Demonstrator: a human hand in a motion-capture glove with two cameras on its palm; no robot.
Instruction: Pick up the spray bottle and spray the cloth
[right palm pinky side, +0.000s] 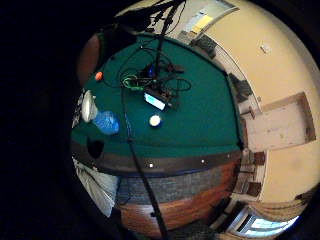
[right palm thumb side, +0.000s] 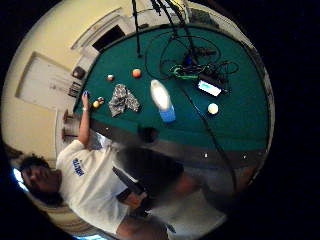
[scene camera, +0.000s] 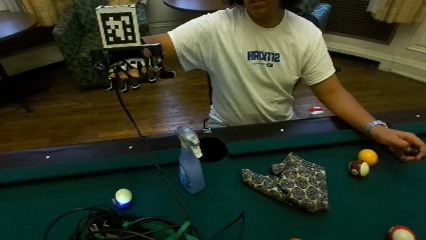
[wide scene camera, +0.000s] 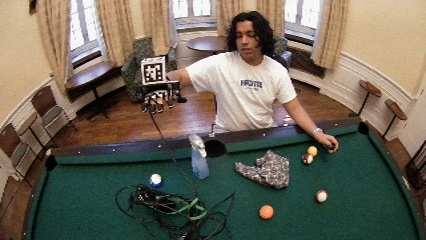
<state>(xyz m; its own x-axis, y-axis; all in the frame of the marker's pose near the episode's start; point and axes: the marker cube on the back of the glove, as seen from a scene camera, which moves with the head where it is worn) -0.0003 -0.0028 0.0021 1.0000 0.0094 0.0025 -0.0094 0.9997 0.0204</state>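
In the upper left of the outside view, the gloved right hand (scene camera: 133, 67) is raised in the air, well above and behind the table rail, with its fingers (scene camera: 124, 80) hanging down, relaxed and grasping nothing. Below it, at lower left, a pale ball (scene camera: 123, 196) lies on the green felt of the pool table (scene camera: 346, 220), just above a tangle of cables (scene camera: 126, 227) at the bottom edge.

A little left of centre stands the spray bottle (scene camera: 190, 161), upright on the felt, near the rail and just beside the side pocket (scene camera: 213, 149). Its body is translucent blue, narrow at the neck and wider at the base, and it is topped by a pale grey trigger head whose nozzle points to the right of the frame. Nothing touches it.

Right of centre lies the cloth (scene camera: 291, 181), a crumpled, dark piece patterned with small pale rings, resting flat on the felt apart from the bottle. Farther right sit a yellow ball (scene camera: 367, 156) and a dark red striped ball (scene camera: 359, 168), close together. At the far right the person's bare hand (scene camera: 403, 144) rests on the felt near the rail. In the lower right corner a red-and-white ball (scene camera: 401, 233) shows partly.
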